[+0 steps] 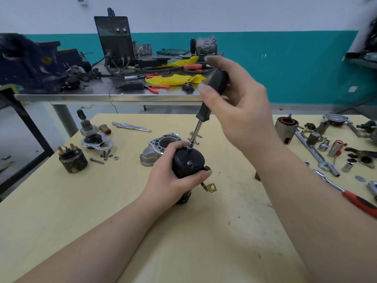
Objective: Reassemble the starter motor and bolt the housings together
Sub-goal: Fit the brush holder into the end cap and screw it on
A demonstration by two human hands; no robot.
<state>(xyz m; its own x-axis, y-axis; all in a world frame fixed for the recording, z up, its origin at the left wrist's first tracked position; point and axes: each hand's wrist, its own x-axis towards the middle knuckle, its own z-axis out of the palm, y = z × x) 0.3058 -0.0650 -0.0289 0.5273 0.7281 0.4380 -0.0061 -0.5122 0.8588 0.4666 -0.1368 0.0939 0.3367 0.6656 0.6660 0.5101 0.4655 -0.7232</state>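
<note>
- On the pale yellow wooden table (114, 201), left hand (173, 178) grips the upright black cylindrical motor housing (188, 162)
- Right hand (236, 111) grips the black-handled nut driver (212, 94), socket tip on the housing's end-cap bolt

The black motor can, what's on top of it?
On the black motor can sits a nut driver tip and one small bolt. The left hand covers its side; nothing inside shows.

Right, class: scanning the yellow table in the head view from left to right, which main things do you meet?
Solenoid → pinion drive assembly → silver nose housing → black motor body gripped by left hand → copper-wound field housing → red-handled ratchet.
</note>
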